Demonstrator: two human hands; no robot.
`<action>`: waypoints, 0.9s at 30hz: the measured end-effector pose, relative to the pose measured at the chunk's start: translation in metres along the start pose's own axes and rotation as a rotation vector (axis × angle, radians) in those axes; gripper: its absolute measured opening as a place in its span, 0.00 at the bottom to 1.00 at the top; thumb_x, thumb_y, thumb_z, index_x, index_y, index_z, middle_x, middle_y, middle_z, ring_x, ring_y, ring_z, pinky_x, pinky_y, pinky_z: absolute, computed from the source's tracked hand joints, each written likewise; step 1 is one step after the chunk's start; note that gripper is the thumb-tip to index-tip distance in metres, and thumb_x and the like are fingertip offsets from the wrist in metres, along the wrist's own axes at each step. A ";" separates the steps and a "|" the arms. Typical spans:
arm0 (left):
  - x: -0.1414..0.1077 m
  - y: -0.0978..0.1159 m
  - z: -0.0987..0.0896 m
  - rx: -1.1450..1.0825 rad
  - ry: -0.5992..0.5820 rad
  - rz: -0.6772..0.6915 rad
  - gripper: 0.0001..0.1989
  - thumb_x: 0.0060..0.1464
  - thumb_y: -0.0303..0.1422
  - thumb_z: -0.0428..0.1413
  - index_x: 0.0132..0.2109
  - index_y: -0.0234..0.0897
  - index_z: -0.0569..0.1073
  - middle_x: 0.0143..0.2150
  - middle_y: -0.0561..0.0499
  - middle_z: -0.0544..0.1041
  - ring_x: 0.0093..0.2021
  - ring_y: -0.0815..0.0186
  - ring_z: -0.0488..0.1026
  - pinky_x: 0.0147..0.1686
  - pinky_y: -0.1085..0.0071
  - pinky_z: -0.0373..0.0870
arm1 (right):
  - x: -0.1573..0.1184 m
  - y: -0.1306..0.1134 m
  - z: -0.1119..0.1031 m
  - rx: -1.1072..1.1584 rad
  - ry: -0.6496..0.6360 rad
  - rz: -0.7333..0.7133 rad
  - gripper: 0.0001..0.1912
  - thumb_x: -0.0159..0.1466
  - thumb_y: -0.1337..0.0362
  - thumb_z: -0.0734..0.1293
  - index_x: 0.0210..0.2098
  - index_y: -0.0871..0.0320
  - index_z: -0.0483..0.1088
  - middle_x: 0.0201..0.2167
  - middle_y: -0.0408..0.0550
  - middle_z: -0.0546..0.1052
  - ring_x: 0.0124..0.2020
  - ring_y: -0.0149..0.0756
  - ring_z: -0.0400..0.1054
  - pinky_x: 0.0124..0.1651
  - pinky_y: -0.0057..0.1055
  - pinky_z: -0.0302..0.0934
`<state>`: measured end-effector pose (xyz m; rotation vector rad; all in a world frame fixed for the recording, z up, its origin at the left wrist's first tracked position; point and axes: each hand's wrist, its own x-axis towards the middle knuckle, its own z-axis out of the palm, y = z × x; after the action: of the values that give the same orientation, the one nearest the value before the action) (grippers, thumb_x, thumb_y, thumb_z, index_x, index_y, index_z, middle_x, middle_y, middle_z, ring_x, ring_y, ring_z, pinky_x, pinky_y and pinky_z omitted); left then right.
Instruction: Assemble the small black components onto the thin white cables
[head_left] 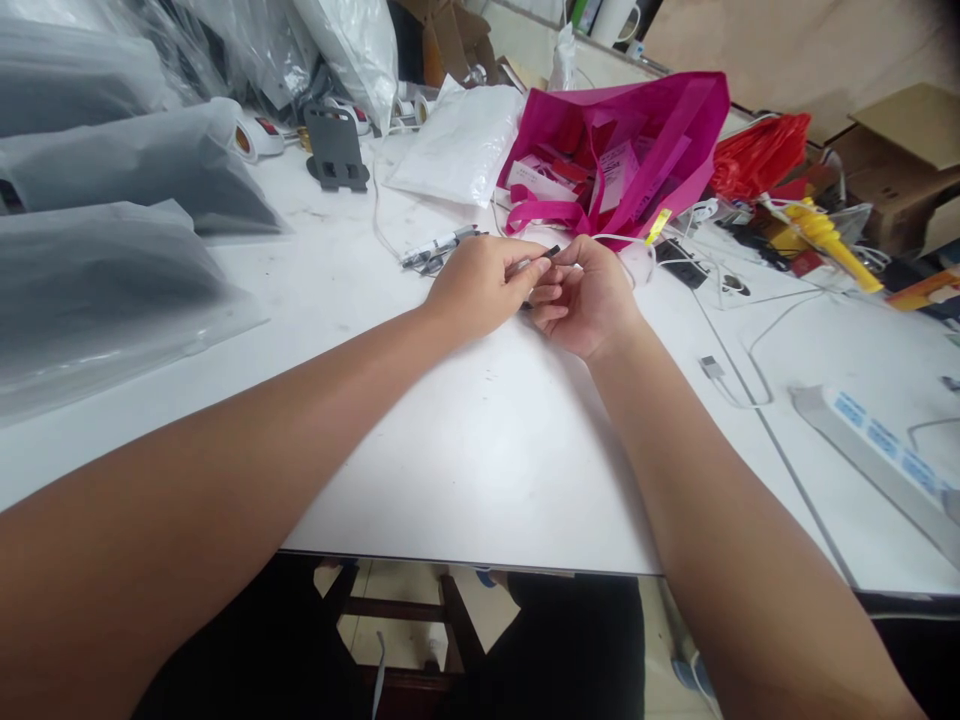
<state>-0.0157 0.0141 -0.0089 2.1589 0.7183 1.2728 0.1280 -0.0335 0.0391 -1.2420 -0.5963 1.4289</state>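
Both hands met above the middle of the worktop (480, 470), at a slim dark piece (553, 252) — small and mostly hidden by fingers, so exact type unclear; left hand (480, 285) had its thumb and fingers pinched on it, knuckles up; right hand (592, 300) was palm-up, fingers curled, thumb and fingertips gripping at the other end of the same piece; both forearms reached in from the near edge.

Just beyond the left hand lay a cluster of pen-like items (439, 250), partly covered by that hand; behind them a white plastic packet (461, 140), touching or nearly touching a magenta bag (679, 130) that gaped open with boxes and papers inside; grey stand (336, 150) stood left of the packet; frosted bags (112, 270) with dark contents filled the left side.

Right side: loose cable plug (711, 367) on the worktop, power strip (885, 450) near the right edge; further back a red plastic bag (761, 158), a yellow tool-like object (832, 240) and an open cardboard box (892, 180); below the worktop — dark wooden stool frame (397, 608) between the person's legs.
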 end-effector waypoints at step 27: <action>0.003 0.011 -0.001 -0.328 0.143 -0.324 0.15 0.60 0.31 0.64 0.28 0.39 0.68 0.23 0.56 0.57 0.29 0.67 0.62 0.35 0.67 0.61 | 0.037 -0.001 -0.038 -0.062 0.297 -0.410 0.19 0.63 0.51 0.72 0.29 0.51 0.60 0.21 0.37 0.63 0.18 0.27 0.60 0.16 0.25 0.50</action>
<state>-0.0136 0.0084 0.0012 1.6287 0.8141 1.2768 0.1687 -0.0095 0.0149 -1.2641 -0.6487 0.8736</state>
